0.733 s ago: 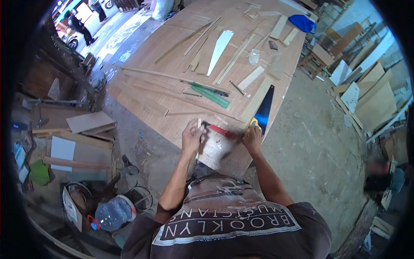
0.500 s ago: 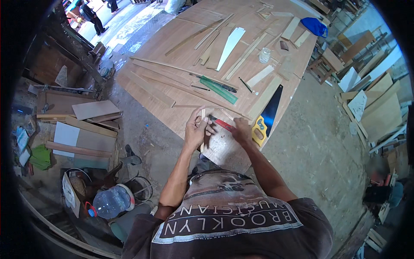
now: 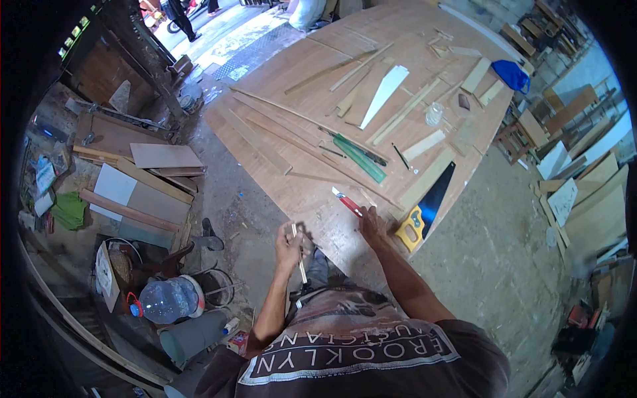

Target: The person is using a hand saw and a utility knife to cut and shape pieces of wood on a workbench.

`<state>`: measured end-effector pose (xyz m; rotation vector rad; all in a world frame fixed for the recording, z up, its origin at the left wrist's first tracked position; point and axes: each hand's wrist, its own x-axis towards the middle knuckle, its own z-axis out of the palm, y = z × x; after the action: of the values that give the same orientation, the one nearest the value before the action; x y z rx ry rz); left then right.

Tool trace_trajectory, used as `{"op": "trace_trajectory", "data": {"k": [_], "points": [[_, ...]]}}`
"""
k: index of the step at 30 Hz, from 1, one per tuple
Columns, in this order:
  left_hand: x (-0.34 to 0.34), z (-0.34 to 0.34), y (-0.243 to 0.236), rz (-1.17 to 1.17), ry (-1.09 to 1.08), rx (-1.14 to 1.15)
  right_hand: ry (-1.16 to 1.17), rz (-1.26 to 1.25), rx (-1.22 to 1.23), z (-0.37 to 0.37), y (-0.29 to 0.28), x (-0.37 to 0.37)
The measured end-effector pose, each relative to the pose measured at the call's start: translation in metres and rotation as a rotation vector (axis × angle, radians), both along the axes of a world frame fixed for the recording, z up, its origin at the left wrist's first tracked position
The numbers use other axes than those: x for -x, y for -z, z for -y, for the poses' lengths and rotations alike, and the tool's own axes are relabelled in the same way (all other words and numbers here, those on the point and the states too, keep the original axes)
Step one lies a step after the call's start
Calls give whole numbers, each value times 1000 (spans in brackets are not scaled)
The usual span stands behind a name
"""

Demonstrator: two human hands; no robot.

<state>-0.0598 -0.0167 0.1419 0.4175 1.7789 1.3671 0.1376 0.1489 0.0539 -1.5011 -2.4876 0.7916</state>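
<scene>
My left hand is closed around a thin wooden strip, held upright just off the near left edge of the table, close to my body. The fingers partly hide the strip. Over the table's near corner, my right hand grips a red utility knife, its pale tip directed away from me and to the left. Just right of that hand lies a handsaw with a yellow handle and a dark blade. Beyond the knife is a green, flat-sided tool or sheath beside dark slim tools.
The large plywood table carries several wooden strips, a white tapered piece, a clear jar and a blue cloth or bag. Boards and a large water bottle are at left; wood offcuts lean at right.
My left hand has drawn the strip back toward my body, away from the knife. My right hand keeps the knife near the table corner. The whole view has shifted slightly.
</scene>
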Motion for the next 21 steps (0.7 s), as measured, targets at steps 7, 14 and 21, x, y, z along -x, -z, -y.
{"op": "trace_trajectory", "data": {"k": [7,14,21], "points": [[-10,-28,25,-95,32,-41,120,-295,-195,-12,-11,-8],[-16,-71,20,-243,248,-101,594,107,-215,30,-28,-78],[-34,-117,27,-77,556,-210,370,-361,26,23,-37,-71]]}}
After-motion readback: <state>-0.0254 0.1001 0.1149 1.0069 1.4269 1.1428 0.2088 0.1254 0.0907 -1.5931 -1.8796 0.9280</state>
